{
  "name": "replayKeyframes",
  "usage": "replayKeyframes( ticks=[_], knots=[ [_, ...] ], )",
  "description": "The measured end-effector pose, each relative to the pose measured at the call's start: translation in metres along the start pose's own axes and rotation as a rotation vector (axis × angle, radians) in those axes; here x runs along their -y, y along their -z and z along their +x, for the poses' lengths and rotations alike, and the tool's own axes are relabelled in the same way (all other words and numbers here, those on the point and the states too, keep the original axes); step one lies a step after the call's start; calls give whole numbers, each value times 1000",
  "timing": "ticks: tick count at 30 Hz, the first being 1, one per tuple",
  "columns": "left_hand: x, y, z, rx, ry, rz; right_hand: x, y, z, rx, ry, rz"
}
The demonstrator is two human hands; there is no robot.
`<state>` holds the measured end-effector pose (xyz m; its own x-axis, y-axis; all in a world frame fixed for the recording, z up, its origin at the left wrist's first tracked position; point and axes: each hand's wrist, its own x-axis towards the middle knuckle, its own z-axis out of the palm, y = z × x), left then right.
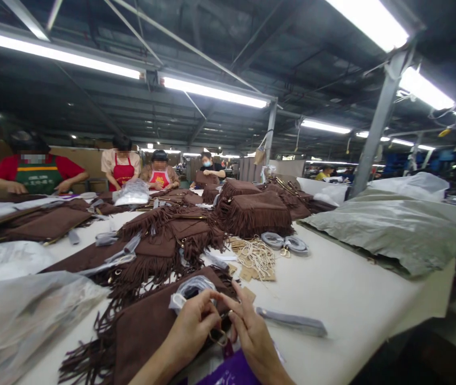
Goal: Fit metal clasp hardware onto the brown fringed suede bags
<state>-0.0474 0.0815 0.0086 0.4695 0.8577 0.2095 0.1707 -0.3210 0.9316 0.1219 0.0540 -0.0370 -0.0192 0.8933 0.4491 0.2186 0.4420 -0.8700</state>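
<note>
My left hand (196,320) is closed over the lower edge of a brown fringed bag (143,331), thumb and fingers pinched together. My right hand (250,327) meets it from the right, its fingertips bent in against the left fingers. What lies between them is too small and covered to make out. A gold clasp (218,339) hangs just below the left fingers. On the bag rests a plastic-wrapped coiled strap (193,286), partly behind my left hand. Beneath my right wrist is purple material (230,371). A kraft tag (248,294) shows behind the right fingers.
A wrapped grey strap (292,321) lies right of my hands. Beyond are corded kraft tags (255,256), two coiled straps (284,243) and stacked fringed bags (257,214). Clear plastic (23,321) covers the left side; a grey-green sheet (388,224) lies right. Several co-workers stand across the table.
</note>
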Motion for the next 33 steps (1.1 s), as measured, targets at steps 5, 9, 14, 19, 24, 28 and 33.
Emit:
replayKeyframes(
  ticks=[5,9,14,19,24,28,33],
  knots=[
    [-7,1,1,85,16,-44,7,-8,3,-57,61,-41],
    [-15,0,0,148,-40,-26,14,-9,11,102,104,-22],
    [-15,-4,1,10,37,51,9,-4,10,37,-136,191],
    [-12,-8,3,-30,76,97,7,1,6,-165,-200,229],
    [-10,-9,2,-59,38,137,11,-4,5,-159,-6,68],
    [-6,-9,1,-65,22,109,8,-10,6,-170,33,50],
    [1,-6,2,-63,42,-184,3,-4,5,-144,-124,208]
  ],
)
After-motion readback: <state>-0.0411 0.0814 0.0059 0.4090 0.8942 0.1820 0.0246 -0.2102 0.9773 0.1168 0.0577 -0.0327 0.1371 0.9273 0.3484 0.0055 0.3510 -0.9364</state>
